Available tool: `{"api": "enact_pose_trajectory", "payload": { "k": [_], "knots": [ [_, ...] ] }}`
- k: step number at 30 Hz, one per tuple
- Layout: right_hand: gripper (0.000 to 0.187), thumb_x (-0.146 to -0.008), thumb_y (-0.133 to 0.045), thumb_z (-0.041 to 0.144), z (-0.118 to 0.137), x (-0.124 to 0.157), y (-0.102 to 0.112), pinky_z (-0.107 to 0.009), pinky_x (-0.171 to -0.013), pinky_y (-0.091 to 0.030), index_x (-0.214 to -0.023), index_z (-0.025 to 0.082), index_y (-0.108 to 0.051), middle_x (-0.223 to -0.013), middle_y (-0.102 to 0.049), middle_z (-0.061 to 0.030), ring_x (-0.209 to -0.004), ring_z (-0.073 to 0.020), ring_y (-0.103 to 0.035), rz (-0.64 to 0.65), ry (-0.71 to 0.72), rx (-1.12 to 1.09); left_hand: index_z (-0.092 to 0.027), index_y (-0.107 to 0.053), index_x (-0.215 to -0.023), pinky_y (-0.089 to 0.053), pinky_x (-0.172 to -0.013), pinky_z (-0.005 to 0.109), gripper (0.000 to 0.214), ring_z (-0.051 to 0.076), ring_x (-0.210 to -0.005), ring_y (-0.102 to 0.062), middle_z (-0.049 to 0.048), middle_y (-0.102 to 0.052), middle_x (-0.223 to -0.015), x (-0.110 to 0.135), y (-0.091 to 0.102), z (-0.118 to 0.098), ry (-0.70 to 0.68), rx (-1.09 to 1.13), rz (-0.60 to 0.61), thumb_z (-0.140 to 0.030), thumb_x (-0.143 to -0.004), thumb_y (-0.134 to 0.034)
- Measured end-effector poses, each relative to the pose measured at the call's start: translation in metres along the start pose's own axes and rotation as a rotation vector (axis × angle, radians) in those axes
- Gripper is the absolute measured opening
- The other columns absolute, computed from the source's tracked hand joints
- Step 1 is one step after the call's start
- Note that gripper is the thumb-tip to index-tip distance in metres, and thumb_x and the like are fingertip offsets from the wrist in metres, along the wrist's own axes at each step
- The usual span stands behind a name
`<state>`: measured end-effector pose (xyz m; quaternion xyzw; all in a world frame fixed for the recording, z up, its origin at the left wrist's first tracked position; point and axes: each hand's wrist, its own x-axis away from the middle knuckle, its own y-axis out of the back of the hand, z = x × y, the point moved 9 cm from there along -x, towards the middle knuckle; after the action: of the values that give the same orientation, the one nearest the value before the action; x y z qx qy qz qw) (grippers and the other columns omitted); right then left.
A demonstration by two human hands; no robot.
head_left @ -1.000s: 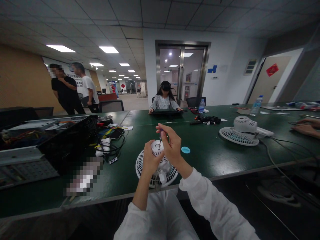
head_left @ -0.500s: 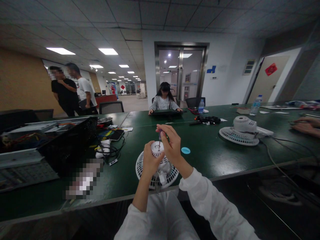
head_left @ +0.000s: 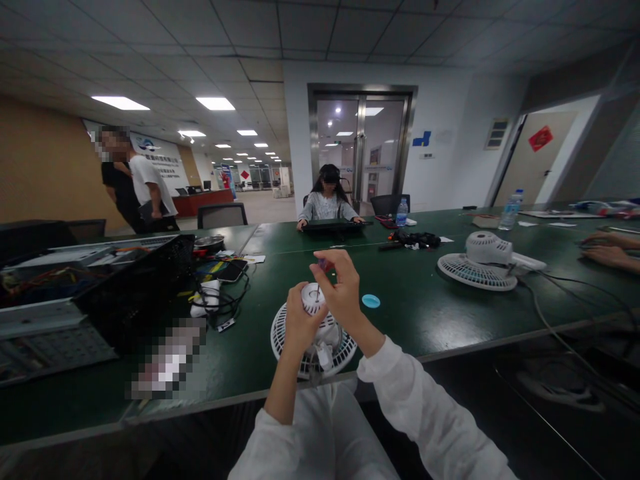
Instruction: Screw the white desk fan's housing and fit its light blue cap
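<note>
At the near edge of the dark green table (head_left: pixel 425 313), a small white plastic fan (head_left: pixel 283 340) is laid with its round grille face down and its round motor housing (head_left: pixel 311 299) turned upward. The housing is clasped from the left by the left hand (head_left: pixel 299 323), whose fingers are closed around it. A slim screwdriver with a purple-red handle (head_left: pixel 324 265) is pinched near its top by the closed fingertips of the right hand (head_left: pixel 343 293). It is held upright, its thin shaft running down to the top of the housing. Whether the tip is seated in a screw cannot be told, the detail being too small.

The step in hand is judged to be the working of a screw on the back of the housing; loosening and tightening cannot be told apart. The next move calls for the shaft to be held in line with the screw and lightly pressed while the handle is twirled, with the housing steadied against turning.

Just right of the fan, a light blue round disc (head_left: pixel 371 301) lies on the table. Farther right, a second white fan (head_left: pixel 477 267) is laid face down. To the left, a tangle of black cables (head_left: pixel 223 297) and a black open computer case (head_left: pixel 125 280) are seen. At the far side a seated person (head_left: pixel 327 200) is at work, and another person's hands (head_left: pixel 607 253) are rested at the right edge.
</note>
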<state>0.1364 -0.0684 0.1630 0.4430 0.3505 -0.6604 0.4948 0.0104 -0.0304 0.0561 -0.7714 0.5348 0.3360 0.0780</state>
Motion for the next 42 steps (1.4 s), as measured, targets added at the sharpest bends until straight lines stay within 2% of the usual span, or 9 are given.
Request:
{"api": "enact_pose_trajectory", "payload": {
  "k": [4,7,12,16,25,34,42],
  "knots": [
    [0.022,-0.087,-0.050,0.021,-0.001,0.002,-0.007,-0.029,-0.075,-0.051,-0.105,0.024,-0.062,-0.102,-0.063,-0.0064,-0.092,-0.0161,-0.061,0.080,-0.025,-0.052,-0.020,-0.046,-0.110,-0.037,-0.097,0.042,0.049,0.023,-0.105,-0.049,0.0060,-0.051,-0.107,0.000,0.000,0.000,-0.009,0.009,-0.010,-0.026,-0.066,-0.065],
    [0.027,-0.088,-0.047,0.019,0.000,0.004,-0.011,-0.030,-0.079,-0.051,-0.111,0.024,-0.059,-0.103,-0.067,-0.0056,-0.092,-0.0156,-0.063,0.135,-0.029,-0.100,-0.019,-0.047,-0.111,-0.037,-0.096,0.043,0.049,0.024,-0.105,-0.049,0.0062,-0.051,-0.107,0.001,0.001,0.000,-0.016,0.006,-0.015,-0.027,-0.066,-0.065],
    [0.022,-0.086,-0.052,0.019,0.008,0.002,-0.008,-0.029,-0.076,-0.051,-0.105,0.024,-0.063,-0.095,-0.068,-0.0048,-0.088,-0.0154,-0.063,0.096,0.042,-0.039,-0.018,-0.047,-0.111,-0.038,-0.096,0.042,0.050,0.024,-0.105,-0.050,0.0070,-0.052,-0.107,0.000,0.001,0.000,-0.014,0.000,-0.015,-0.027,-0.066,-0.066],
    [0.019,-0.085,-0.053,0.021,0.008,0.002,-0.005,-0.029,-0.073,-0.050,-0.100,0.024,-0.064,-0.090,-0.064,-0.0044,-0.083,-0.0157,-0.059,0.049,0.035,0.001,-0.018,-0.047,-0.111,-0.038,-0.097,0.042,0.051,0.024,-0.106,-0.050,0.0076,-0.052,-0.109,0.000,0.001,0.001,-0.019,0.000,-0.020,-0.025,-0.065,-0.065],
    [0.029,-0.089,-0.042,0.018,0.007,0.004,-0.008,-0.031,-0.079,-0.049,-0.110,0.025,-0.061,-0.096,-0.059,-0.0054,-0.091,-0.0161,-0.058,0.107,0.038,-0.051,-0.020,-0.047,-0.110,-0.038,-0.096,0.042,0.050,0.024,-0.105,-0.050,0.0064,-0.051,-0.107,0.000,0.000,0.002,-0.017,0.005,-0.026,-0.025,-0.065,-0.065],
    [0.031,-0.090,-0.042,0.017,0.004,0.005,-0.010,-0.028,-0.072,-0.051,-0.114,0.025,-0.059,-0.098,-0.055,-0.0040,-0.072,-0.0105,-0.060,0.114,0.016,-0.062,-0.018,-0.045,-0.111,-0.037,-0.098,0.043,0.051,0.024,-0.107,-0.049,0.0078,-0.050,-0.110,0.000,0.000,0.002,0.000,0.000,-0.010,-0.027,-0.065,-0.065],
    [0.030,-0.090,-0.043,0.019,-0.001,0.005,-0.010,-0.028,-0.074,-0.050,-0.115,0.027,-0.059,-0.100,-0.055,-0.0042,-0.075,-0.0108,-0.060,0.126,-0.005,-0.054,-0.017,-0.045,-0.111,-0.037,-0.097,0.041,0.049,0.024,-0.107,-0.048,0.0080,-0.051,-0.109,0.001,0.000,0.001,-0.002,0.001,-0.003,-0.027,-0.066,-0.064]
  ]
}}
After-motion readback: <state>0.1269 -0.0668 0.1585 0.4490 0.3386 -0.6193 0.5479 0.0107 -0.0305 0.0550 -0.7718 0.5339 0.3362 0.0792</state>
